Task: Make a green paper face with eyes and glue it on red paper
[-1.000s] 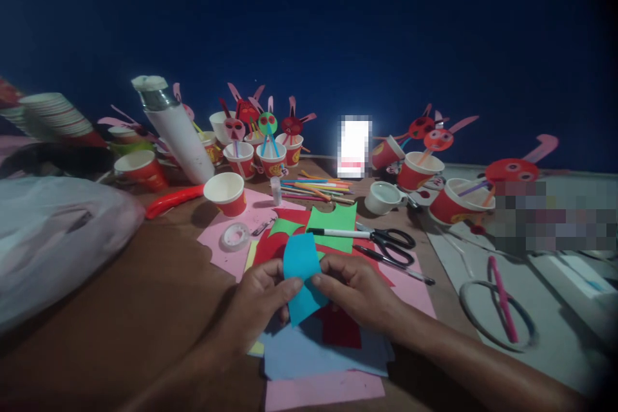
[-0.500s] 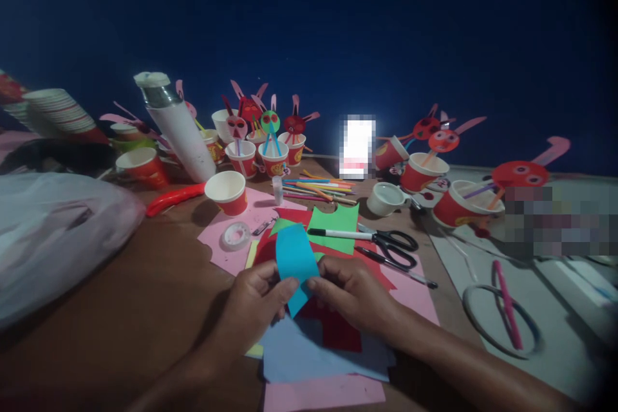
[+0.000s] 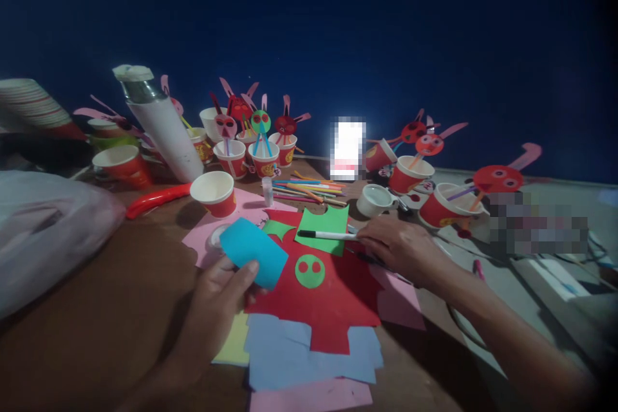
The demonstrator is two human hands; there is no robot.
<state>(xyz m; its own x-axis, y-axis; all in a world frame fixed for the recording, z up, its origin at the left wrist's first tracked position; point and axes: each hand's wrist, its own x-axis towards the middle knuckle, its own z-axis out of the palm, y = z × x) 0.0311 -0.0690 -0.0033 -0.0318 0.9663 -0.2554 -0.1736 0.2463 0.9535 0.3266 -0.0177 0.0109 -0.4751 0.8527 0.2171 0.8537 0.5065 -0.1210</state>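
Observation:
My left hand (image 3: 224,296) pinches a bent piece of blue paper (image 3: 253,251) between thumb and fingers. My right hand (image 3: 400,248) lies over the scissors, fingers curled on their black handles, which are mostly hidden. Just left of its fingertips, a white marker with a black cap (image 3: 326,235) rests on a green paper piece (image 3: 333,215). Between my hands, a green paper disc with two red ovals (image 3: 309,272) lies on red paper (image 3: 333,306). The blue paper partly covers a tape roll (image 3: 215,237).
Light blue paper (image 3: 290,360) and pink paper (image 3: 313,396) lie near me. Paper straws (image 3: 309,190), a white cup (image 3: 374,199) and a paper cup (image 3: 212,193) stand or lie behind. A flask (image 3: 161,129) leans at left near a plastic bag (image 3: 53,232). Cups with paper figures line the back.
My right hand has let go of the blue paper and moved right onto the scissors. My left hand has carried the paper left, uncovering the green disc. The view has shifted slightly.

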